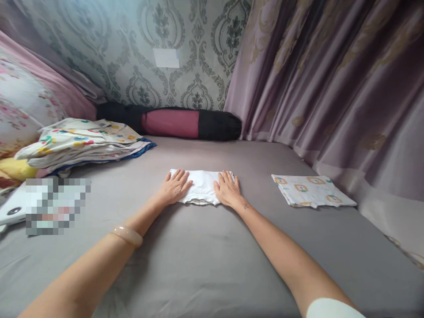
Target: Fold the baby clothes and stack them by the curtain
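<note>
Our left hand (pixel 176 187) and right hand (pixel 228 190) lie flat, gripping nothing, on a folded white cloth rectangle (pixel 203 183).
It's at twelve o'clock on the grey-sheeted bed (pixel 198 251), long axis nine-to-three, neither hand nearer.

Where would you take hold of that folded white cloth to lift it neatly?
Probably by its left and right ends, coming in from both sides and sliding under the edges: the white cloth lies flat on the grey sheet, and the left hand and right hand rest on those ends.
</note>
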Demonstrator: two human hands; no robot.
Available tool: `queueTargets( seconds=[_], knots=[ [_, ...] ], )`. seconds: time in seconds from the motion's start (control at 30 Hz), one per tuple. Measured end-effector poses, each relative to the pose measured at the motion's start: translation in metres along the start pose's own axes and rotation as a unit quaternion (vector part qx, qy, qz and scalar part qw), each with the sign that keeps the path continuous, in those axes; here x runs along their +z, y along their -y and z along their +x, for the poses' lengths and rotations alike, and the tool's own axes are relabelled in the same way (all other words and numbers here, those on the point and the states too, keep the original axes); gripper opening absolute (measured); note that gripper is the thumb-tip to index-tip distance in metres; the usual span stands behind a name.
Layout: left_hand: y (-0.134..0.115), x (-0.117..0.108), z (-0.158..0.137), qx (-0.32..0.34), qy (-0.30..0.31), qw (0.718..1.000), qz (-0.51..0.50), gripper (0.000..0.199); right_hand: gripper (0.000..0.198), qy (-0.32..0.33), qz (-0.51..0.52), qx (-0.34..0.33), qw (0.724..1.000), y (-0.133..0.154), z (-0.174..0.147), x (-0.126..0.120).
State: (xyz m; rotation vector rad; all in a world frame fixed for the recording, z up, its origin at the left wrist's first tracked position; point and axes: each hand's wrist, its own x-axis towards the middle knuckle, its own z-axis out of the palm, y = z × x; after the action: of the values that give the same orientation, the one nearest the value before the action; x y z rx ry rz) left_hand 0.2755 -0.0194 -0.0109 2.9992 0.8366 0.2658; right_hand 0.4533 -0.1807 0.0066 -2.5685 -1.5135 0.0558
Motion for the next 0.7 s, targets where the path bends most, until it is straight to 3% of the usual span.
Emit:
queueTargets(
  seconds=[0.27, 0.47, 0.7],
  knots=[
    [-0.004, -0.009, 0.001, -0.002, 0.011, 1.0, -0.024, 0.051, 0.061, 0.009, 0.007, 0.004, 1.0, 0.003, 0.0, -0.007],
    [-0.021, -0.018, 0.003, 0.034, 0.0, 0.999, -0.01, 0.046, 0.058, 0.005, 0.04, -0.02, 0.999, 0.025, 0.001, -0.015],
    [-0.042, -0.01, 0.0, 0.029, 0.012, 0.999, -0.039, 0.059, 0.058, -0.008, 0.064, -0.031, 0.997, 0.035, -0.002, -0.001]
  ],
)
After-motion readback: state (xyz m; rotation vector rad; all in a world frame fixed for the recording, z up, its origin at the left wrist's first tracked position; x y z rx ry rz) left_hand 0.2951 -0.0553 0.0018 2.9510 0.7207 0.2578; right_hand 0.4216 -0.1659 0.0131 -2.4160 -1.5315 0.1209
